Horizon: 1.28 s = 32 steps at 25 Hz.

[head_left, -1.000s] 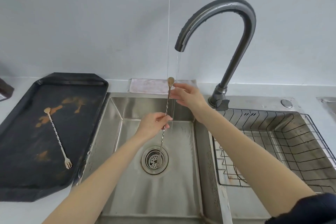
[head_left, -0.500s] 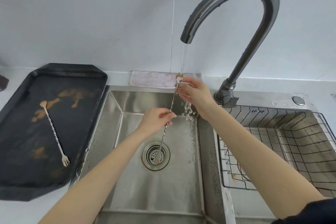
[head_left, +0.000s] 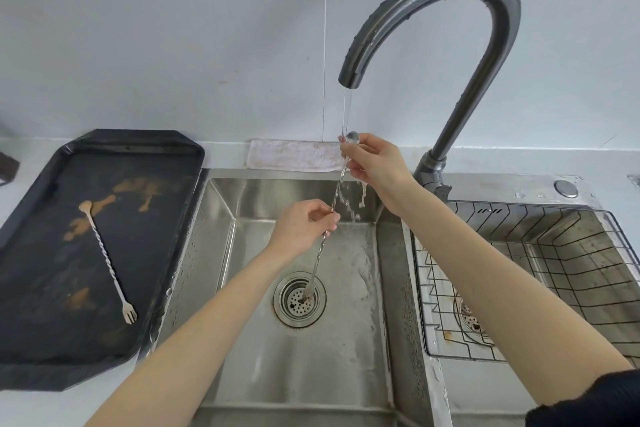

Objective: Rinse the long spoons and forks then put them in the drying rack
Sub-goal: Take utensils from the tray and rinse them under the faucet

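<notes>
From the head camera, the person holds a long twisted-handle spoon-fork [head_left: 327, 225] nearly upright over the sink basin [head_left: 242, 253], likely so that water from the faucet [head_left: 446, 10] lands on its spoon bowl and runs down the whole stem to the drain [head_left: 299, 298]. The right hand [head_left: 374, 163] pinches the stem just below the spoon bowl, thumb and forefinger pressed on it, holding that end right at the thin stream. The left hand [head_left: 304, 225] pinches the stem near its middle between thumb and curled fingers, probably to steady it. Its long axis runs steeply from upper right to lower left, spoon end up at the stream, fork end down over the drain; whether the tines touch the strainer I cannot tell. A second spoon-fork [head_left: 107, 260] lies flat on the stained black tray [head_left: 145, 149] left of the sink, spoon end toward the wall, fork end toward the person, seemingly waiting its turn. The wire drying rack [head_left: 554, 253] sits in the right basin, within easy reach for the drop-off.
</notes>
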Motion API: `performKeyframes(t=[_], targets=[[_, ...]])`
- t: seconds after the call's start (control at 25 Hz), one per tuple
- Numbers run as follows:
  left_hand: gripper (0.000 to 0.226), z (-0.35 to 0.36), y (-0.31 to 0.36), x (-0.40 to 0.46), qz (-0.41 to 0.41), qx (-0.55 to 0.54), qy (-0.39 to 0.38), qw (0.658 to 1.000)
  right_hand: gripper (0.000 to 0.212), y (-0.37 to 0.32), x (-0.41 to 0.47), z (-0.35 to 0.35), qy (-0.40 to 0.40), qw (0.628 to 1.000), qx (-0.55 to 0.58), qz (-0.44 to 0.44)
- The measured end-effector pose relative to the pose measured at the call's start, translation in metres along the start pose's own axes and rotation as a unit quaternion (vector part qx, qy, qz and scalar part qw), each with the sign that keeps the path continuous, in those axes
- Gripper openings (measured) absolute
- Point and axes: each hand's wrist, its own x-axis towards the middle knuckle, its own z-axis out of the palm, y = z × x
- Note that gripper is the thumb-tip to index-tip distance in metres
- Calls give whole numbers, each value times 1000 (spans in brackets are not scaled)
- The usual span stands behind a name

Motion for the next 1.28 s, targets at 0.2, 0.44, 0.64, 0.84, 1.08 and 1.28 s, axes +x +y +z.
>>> performKeyframes(t=[0.2, 0.44, 0.64, 0.84, 1.08, 1.28], targets=[[19, 3, -3, 7, -10, -19, 9, 1000, 16, -5, 4, -3, -48, 999, -3, -10], [23, 8, 3, 13, -23, -45, -1, 999, 17, -10, 8, -3, -48, 997, -44, -29], [24, 9, 10, 17, -25, -54, 0, 998, 8, -10, 9, 0, -27, 997, -36, -62], [28, 9, 5, 17, -23, -63, -15, 998, 22, -12, 10, 1, -20, 996, -68, -61], [28, 9, 5, 17, 12, -55, -38, 998, 15, -7, 15, 4, -5, 998, -50, -49], [30, 9, 3, 15, 23, -67, -60, 996, 26, -7, 15, 3, -38, 998, -19, -35]])
